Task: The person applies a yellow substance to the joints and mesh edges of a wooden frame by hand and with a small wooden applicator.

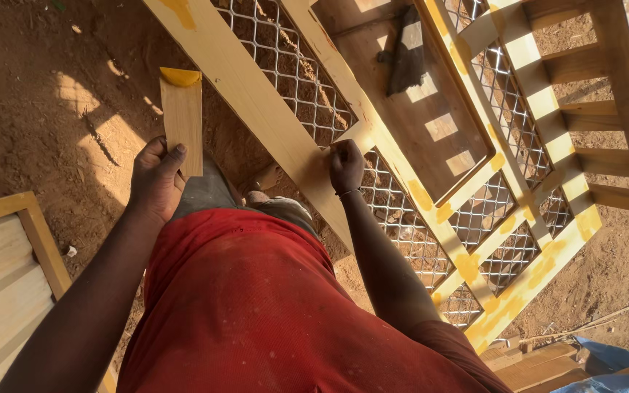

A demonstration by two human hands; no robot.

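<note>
My left hand [156,178] grips a flat wooden slat [182,120] held upright, with a dab of yellow filler on its top end. My right hand [346,165] is closed with its fingertips pressed against the pale wooden frame [256,94], near a joint where a cross piece meets the long rail. What lies between those fingers is hidden. The frame carries white diamond wire mesh [285,62] and yellow filler patches [467,266] at several joints.
Reddish dirt ground [30,94] lies all around. A dark cloth or tool [406,52] rests on a wooden panel [438,138] inside the frame. A slatted wooden piece [1,276] sits at lower left. Wood offcuts and blue sheeting [606,360] are at lower right.
</note>
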